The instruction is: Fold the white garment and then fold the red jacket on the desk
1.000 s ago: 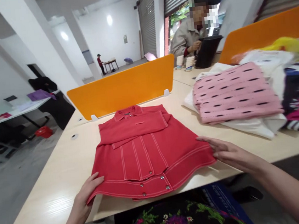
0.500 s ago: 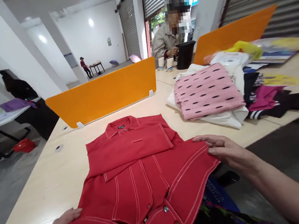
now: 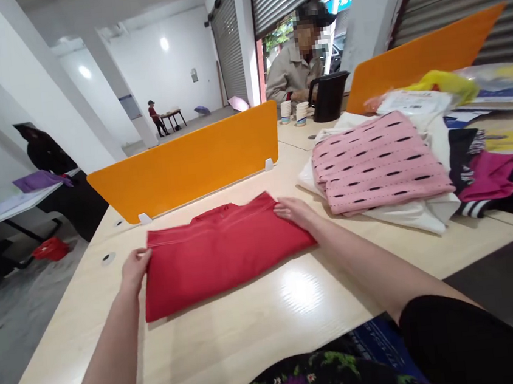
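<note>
A red jacket (image 3: 226, 250) lies folded in half on the pale wooden table (image 3: 200, 350), its hem brought up toward the collar. Only a sliver of the collar shows past the far edge; the sleeves and buttons are hidden underneath. My left hand (image 3: 136, 268) is closed on the jacket's far left corner, thumb and fingers pinching the edge. At the far right corner, my right hand (image 3: 295, 212) holds the hem, its fingertips partly blurred.
A folded pink garment (image 3: 377, 164) lies on white plastic bags to the right, beside black and magenta clothing (image 3: 495, 173). Orange dividers (image 3: 189, 162) stand along the table's back. Behind them are paper cups (image 3: 302, 114), a black jug (image 3: 331, 95) and a seated person (image 3: 292, 69).
Both hands have carried the jacket's hem away from me, folding the lower half over the upper half. The white-stitched front and folded sleeves are now covered.
</note>
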The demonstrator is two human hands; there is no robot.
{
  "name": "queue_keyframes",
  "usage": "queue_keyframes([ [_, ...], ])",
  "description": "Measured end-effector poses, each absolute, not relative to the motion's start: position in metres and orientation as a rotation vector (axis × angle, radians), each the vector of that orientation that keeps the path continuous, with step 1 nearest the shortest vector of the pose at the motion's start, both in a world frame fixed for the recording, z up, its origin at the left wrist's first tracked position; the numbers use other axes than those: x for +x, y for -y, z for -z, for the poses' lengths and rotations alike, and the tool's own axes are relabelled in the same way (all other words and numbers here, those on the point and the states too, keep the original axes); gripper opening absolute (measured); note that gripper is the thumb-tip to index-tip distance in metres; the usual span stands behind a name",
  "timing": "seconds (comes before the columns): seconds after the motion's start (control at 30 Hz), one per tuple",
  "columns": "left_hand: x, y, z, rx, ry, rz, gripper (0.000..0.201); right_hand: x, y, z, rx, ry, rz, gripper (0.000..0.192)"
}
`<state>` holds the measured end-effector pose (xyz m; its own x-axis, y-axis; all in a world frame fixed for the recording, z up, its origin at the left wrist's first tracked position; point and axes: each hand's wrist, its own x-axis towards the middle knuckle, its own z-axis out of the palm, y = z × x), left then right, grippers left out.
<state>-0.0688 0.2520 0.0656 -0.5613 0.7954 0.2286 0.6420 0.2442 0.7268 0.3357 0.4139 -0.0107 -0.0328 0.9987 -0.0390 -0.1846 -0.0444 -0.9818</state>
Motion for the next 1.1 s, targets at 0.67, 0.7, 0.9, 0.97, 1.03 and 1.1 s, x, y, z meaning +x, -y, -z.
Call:
queue_keyframes([
  [0.67,-0.044,-0.142,0.015,1.277,-2.752,0.088,0.039,0.363,-0.354,0.030,-2.009,2.229,-0.134,0.035],
  [0.7,-0.046,-0.135,0.013,1.256,-2.784,0.122,0.037,0.365,-0.352,0.027,-2.016,2.247,-0.111,0.034],
  [0.9,-0.033,-0.173,-0.011,1.990,-2.907,-0.184,0.034,0.317,-0.357,-0.004,-1.585,2.349,0.107,0.032],
  [0.97,-0.020,-0.213,-0.009,2.388,-2.534,-0.354,0.035,0.281,-0.367,-0.005,-1.309,2.433,0.014,0.035],
  [1.03,-0.011,-0.252,0.003,2.531,-2.290,-0.347,0.036,0.249,-0.377,0.004,-1.114,2.528,-0.032,0.039],
  [1.1,-0.010,-0.280,0.020,2.449,-2.281,-0.306,0.039,0.229,-0.385,0.020,-1.077,2.614,-0.115,0.046],
])
